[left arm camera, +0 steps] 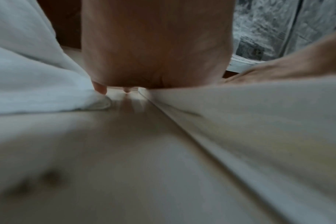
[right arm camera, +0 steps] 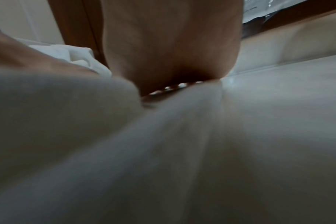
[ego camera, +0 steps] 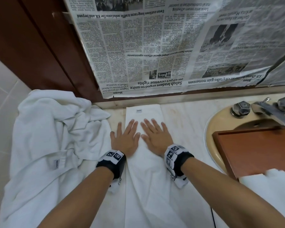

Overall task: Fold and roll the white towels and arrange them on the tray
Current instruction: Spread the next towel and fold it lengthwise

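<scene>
A white towel folded into a long strip lies lengthwise on the counter, a small label near its far end. Both hands lie flat on it, side by side, fingers straight and spread. My left hand covers its left edge, the outer fingers reaching onto the counter. My right hand presses the strip's middle. A crumpled heap of white towels sits to the left. The brown wooden tray rests over the sink at the right, a white towel at its near end. The wrist views show my palms on white cloth.
A beige sink with a metal tap is at the right. Newspaper covers the wall behind the counter. A dark wooden panel stands at the back left, white tiles further left. A thin black cable runs along the strip's right side.
</scene>
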`<move>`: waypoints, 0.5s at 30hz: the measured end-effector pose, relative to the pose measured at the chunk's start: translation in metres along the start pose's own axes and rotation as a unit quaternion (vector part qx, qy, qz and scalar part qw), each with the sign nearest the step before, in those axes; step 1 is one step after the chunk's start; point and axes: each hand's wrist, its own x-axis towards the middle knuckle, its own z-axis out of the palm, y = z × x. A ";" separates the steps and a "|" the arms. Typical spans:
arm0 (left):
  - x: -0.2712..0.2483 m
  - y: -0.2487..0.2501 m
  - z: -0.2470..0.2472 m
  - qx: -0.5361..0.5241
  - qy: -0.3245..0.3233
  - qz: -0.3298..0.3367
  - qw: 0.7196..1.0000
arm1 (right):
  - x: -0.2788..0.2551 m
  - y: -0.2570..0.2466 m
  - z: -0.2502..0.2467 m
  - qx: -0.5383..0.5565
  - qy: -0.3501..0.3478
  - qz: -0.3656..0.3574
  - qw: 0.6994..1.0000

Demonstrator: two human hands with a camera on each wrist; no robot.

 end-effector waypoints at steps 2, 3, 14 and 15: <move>0.004 -0.005 -0.002 -0.008 -0.002 -0.024 1.000 | 0.003 0.010 -0.006 0.009 -0.014 0.042 0.999; 0.003 -0.008 -0.003 -0.013 -0.001 -0.032 0.999 | 0.003 0.016 -0.009 0.013 -0.023 0.066 0.998; -0.104 -0.007 0.014 -0.053 -0.040 0.023 0.998 | -0.123 0.005 0.010 0.031 -0.050 0.076 0.995; -0.108 -0.008 0.019 -0.037 -0.037 0.021 0.998 | -0.120 0.009 0.010 0.025 -0.049 0.077 0.996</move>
